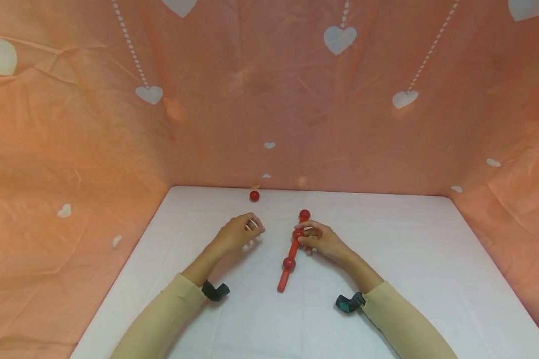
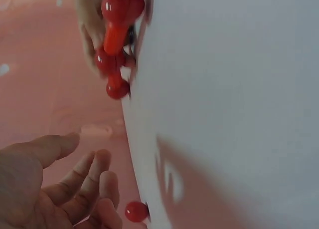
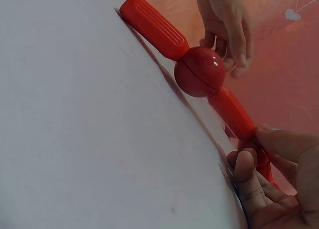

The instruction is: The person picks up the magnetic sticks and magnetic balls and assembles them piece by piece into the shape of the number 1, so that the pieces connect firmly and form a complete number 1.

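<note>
A chain of orange-red rods and dark red balls (image 1: pixel 289 263) slants across the white table, with a ball at its far end and a ribbed rod (image 3: pixel 154 28) at its near end. My right hand (image 1: pixel 325 242) pinches the chain at its middle ball, thumb and fingers on either side, as the right wrist view shows. To the left of the chain my left hand (image 1: pixel 239 232) hovers over the table, fingers loosely bent, touching nothing. Beyond it, near the table's back edge, lies a single red ball (image 1: pixel 253 196), also visible in the left wrist view (image 2: pixel 136 211).
The white table (image 1: pixel 386 234) meets an orange cloth (image 1: pixel 287 114) with white hearts at its back and sides. Each wrist wears a dark camera mount, one on the left (image 1: pixel 215 290) and one on the right (image 1: pixel 350 302).
</note>
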`<state>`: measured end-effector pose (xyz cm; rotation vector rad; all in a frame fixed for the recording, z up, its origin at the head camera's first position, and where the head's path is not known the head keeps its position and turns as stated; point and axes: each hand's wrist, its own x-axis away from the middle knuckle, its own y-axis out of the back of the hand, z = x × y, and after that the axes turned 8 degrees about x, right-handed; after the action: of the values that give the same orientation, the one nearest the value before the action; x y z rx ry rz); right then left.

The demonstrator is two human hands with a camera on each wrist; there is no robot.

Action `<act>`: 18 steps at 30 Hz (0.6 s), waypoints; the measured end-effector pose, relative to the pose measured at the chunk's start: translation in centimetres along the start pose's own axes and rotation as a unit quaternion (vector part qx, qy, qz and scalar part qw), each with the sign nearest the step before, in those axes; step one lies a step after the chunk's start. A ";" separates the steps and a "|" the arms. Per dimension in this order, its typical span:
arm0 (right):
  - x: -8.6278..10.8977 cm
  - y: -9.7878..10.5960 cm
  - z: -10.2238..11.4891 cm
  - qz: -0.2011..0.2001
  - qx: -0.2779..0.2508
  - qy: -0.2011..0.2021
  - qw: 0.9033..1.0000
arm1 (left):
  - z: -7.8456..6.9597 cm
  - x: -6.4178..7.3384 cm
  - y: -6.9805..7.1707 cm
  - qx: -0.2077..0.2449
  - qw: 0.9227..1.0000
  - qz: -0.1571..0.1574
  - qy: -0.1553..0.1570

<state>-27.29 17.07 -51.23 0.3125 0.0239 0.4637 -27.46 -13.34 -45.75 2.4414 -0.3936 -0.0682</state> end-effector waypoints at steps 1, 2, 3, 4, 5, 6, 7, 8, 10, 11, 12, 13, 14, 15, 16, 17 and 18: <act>0.0 0.0 0.0 0.000 0.001 0.000 1.000 | 0.1 -0.3 0.2 0.003 1.000 0.000 -0.002; 0.1 0.0 0.1 -0.001 0.003 -0.001 1.000 | 0.1 -0.6 0.4 0.007 1.000 0.000 -0.005; 0.1 0.0 0.1 -0.001 0.005 -0.001 1.000 | 0.3 -1.0 0.5 0.009 1.000 0.000 -0.009; 0.1 0.0 0.1 -0.002 0.007 -0.002 1.000 | 0.4 -1.3 0.7 0.013 1.000 -0.001 -0.014; 0.1 0.0 0.1 -0.004 0.011 -0.002 1.000 | 0.5 -1.7 0.8 0.015 1.000 -0.001 -0.017; 0.1 0.0 0.1 -0.005 0.013 -0.002 1.000 | 0.7 -2.1 1.0 0.019 1.000 0.000 -0.021; 0.1 0.1 0.1 -0.006 0.015 -0.003 1.000 | 0.8 -2.4 1.1 0.020 0.999 0.000 -0.026; 0.1 0.1 0.0 -0.007 0.017 -0.004 1.000 | 1.0 -2.8 1.3 0.022 0.999 -0.001 -0.030; 0.1 0.1 0.0 -0.007 0.020 -0.004 1.000 | 1.4 -3.5 1.6 0.028 0.999 -0.004 -0.036; 0.0 0.1 -0.1 -0.007 0.020 -0.004 1.000 | 1.7 -3.8 1.7 0.029 0.999 -0.006 -0.038; 0.0 0.1 -0.1 -0.007 0.020 -0.004 1.000 | 1.8 -4.0 1.8 0.030 0.999 -0.009 -0.040; 0.0 0.1 -0.1 -0.007 0.020 -0.003 1.000 | 2.0 -4.3 2.0 0.030 0.999 -0.014 -0.042; 0.0 0.1 -0.1 -0.006 0.020 -0.003 1.000 | 2.2 -4.5 2.0 0.033 0.998 -0.018 -0.041; 0.0 0.1 -0.2 -0.005 0.020 -0.003 1.000 | 2.4 -4.7 2.1 0.037 0.998 -0.021 -0.040; 0.0 0.2 -0.2 -0.004 0.020 -0.003 1.000 | 2.6 -4.9 2.2 0.040 0.998 -0.026 -0.039; 0.0 0.2 -0.2 -0.003 0.020 -0.003 1.000 | 2.6 -5.1 2.3 0.043 0.998 -0.029 -0.040; 0.0 0.2 -0.2 -0.002 0.020 -0.002 1.000 | 2.8 -5.3 2.3 0.047 0.998 -0.031 -0.039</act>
<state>-27.44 17.29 -51.35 0.3525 0.0300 0.4598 -33.56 -15.15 -46.72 2.5508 -0.3621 -0.1760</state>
